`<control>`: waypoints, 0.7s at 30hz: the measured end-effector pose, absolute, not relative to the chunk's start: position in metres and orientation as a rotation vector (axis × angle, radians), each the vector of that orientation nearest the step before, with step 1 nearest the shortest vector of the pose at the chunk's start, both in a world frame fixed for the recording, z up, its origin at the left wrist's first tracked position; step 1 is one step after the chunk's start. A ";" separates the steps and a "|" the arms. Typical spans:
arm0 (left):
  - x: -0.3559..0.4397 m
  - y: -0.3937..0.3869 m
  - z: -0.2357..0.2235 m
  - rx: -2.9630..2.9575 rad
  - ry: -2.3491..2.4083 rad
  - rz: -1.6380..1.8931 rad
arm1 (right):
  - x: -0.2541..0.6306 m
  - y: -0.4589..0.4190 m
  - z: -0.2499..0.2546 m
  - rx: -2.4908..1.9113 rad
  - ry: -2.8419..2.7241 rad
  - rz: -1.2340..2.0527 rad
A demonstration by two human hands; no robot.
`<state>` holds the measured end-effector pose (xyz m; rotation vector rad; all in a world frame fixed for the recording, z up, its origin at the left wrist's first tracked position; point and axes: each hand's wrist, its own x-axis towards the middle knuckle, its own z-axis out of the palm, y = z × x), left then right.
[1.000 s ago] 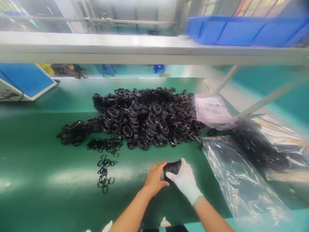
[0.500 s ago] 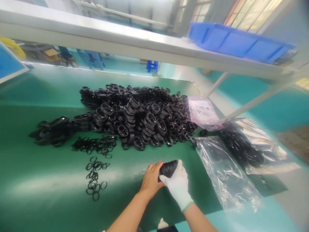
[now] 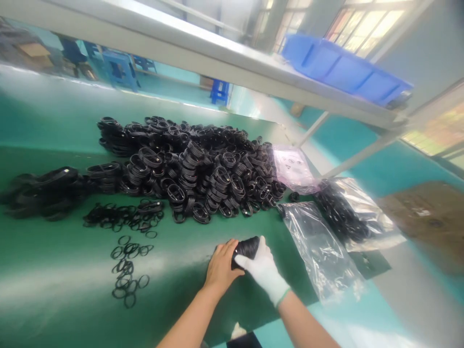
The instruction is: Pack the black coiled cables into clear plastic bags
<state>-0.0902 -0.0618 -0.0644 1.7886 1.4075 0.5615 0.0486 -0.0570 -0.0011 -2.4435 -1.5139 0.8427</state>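
Observation:
My bare left hand grips the left end of a bundle of black coiled cables. On its right end, my white-gloved right hand is wrapped around the same bundle, thumb across the near side. The bundle is held low over the green table, its ridged loops showing between both hands. Farther back lies a large pile of similar black coils. Several loose thin black rings are scattered to the left of my hands, below a denser cluster of rings.
A clear plastic bag lies flat on the right, beside a clear bag with black coils inside. A pinkish bag touches the pile's right end. Overhead runs a white shelf bearing a blue bin.
The view has swung to the right, so table items appear farther left. Both hands keep hold of the bundle, with little change in their grip.

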 end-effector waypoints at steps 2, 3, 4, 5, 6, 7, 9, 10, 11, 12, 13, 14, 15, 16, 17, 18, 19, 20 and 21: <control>-0.090 -0.061 -0.065 1.803 1.406 0.556 | 0.032 -0.062 -0.014 -2.512 -1.526 0.599; -0.091 -0.061 -0.065 1.807 1.415 0.555 | 0.026 -0.063 -0.019 -2.510 -1.527 0.515; -0.091 -0.060 -0.066 1.810 1.429 0.553 | 0.021 -0.064 -0.024 -2.503 -1.520 0.474; -0.091 -0.059 -0.067 1.811 1.443 0.550 | 0.017 -0.064 -0.027 -2.497 -1.511 0.459; -0.091 -0.058 -0.068 1.811 1.453 0.543 | 0.015 -0.063 -0.029 -2.497 -1.497 0.448; -0.091 -0.057 -0.069 1.813 1.458 0.532 | 0.013 -0.062 -0.031 -2.503 -1.482 0.431; -0.091 -0.055 -0.072 1.814 1.464 0.507 | 0.012 -0.059 -0.034 -2.527 -1.441 0.353; -0.091 -0.054 -0.072 1.813 1.470 0.496 | 0.011 -0.058 -0.036 -2.535 -1.419 0.303; -0.090 -0.053 -0.073 1.810 1.477 0.488 | 0.010 -0.056 -0.038 -2.537 -1.396 0.257; -0.090 -0.052 -0.073 1.804 1.488 0.482 | 0.010 -0.055 -0.040 -2.538 -1.375 0.224; -0.089 -0.051 -0.074 1.797 1.500 0.476 | 0.009 -0.053 -0.042 -2.540 -1.361 0.209; -0.088 -0.051 -0.073 1.789 1.513 0.470 | 0.009 -0.050 -0.042 -2.544 -1.358 0.206; -0.086 -0.051 -0.073 1.782 1.527 0.464 | 0.010 -0.048 -0.042 -2.553 -1.367 0.222; -0.085 -0.051 -0.071 1.781 1.543 0.460 | 0.011 -0.045 -0.040 -2.566 -1.383 0.256; -0.083 -0.051 -0.069 1.788 1.557 0.459 | 0.013 -0.043 -0.036 -2.575 -1.396 0.308; -0.082 -0.052 -0.065 1.803 1.565 0.466 | 0.016 -0.042 -0.031 -2.576 -1.394 0.379; -0.081 -0.053 -0.059 1.830 1.558 0.475 | 0.021 -0.042 -0.025 -2.563 -1.371 0.463; -0.080 -0.054 -0.051 1.863 1.536 0.490 | 0.028 -0.044 -0.017 -2.533 -1.328 0.556; -0.080 -0.054 -0.042 1.898 1.491 0.504 | 0.038 -0.048 -0.009 -2.488 -1.273 0.644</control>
